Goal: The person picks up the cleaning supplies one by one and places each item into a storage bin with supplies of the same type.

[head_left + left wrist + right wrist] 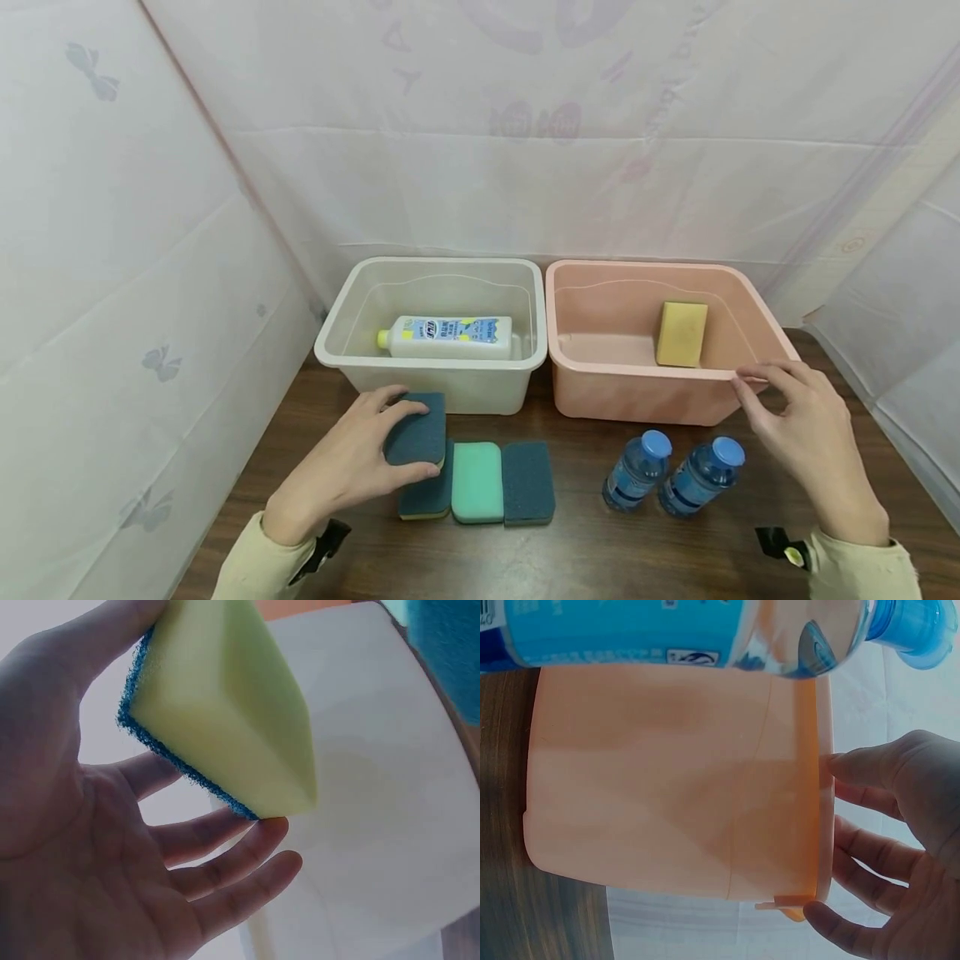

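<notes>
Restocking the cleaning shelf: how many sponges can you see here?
5: one gripped by the left hand, a blue sponge; three on the table, at; a yellow one in the pink tub.

A dark wooden table point(600, 558) carries a clear bin point(442, 392), a pink bin point(637, 400), three sponges point(477, 483) side by side and two water bottles point(675, 475).

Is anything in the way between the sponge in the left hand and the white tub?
Nothing visible. The left hand holds the sponge just in front of the white tub, with only open space between them.
</notes>
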Motion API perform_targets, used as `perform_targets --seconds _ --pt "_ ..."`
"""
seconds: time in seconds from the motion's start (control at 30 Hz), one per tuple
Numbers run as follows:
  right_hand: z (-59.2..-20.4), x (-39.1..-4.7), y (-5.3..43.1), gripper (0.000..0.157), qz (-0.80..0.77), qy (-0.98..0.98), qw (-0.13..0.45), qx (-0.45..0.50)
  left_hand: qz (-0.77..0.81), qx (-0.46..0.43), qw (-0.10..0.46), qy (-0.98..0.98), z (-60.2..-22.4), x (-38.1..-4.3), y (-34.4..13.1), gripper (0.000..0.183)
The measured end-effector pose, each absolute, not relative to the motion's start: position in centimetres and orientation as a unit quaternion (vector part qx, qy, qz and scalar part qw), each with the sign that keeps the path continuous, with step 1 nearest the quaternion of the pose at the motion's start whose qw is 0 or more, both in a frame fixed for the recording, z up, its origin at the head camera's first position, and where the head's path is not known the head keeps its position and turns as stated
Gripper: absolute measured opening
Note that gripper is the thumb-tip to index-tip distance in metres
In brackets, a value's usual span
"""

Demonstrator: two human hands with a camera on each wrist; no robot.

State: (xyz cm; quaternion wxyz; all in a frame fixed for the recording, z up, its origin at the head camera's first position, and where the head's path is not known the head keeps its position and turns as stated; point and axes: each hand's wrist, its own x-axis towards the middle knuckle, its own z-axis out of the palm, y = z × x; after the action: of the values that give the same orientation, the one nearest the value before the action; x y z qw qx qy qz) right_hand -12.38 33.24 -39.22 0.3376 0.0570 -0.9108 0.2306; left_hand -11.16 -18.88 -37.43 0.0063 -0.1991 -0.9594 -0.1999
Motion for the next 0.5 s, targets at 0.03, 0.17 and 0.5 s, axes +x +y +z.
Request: perform_targets --seconds 0.03,0.17,0.5 --pt "-39.2 -12.4 33.2 0.016 0.231 -0.911 0.337 0.057 -0.199 -0.201 0.005 -0.959 -37.3 -11.2 -18.7 0.074" --pt "-39.3 -12.3 33.2 0.016 0.231 -0.911 0.337 0.057 -0.199 -0.211 0.005 -0.957 -36.7 -11.2 -18.0 0.074" --pt "-39.2 -12.4 33.3 0.015 0.232 -0.91 0.337 0.059 -0.215 -0.23 -0.008 -0.949 -35.4 -11.1 -16.7 0.074"
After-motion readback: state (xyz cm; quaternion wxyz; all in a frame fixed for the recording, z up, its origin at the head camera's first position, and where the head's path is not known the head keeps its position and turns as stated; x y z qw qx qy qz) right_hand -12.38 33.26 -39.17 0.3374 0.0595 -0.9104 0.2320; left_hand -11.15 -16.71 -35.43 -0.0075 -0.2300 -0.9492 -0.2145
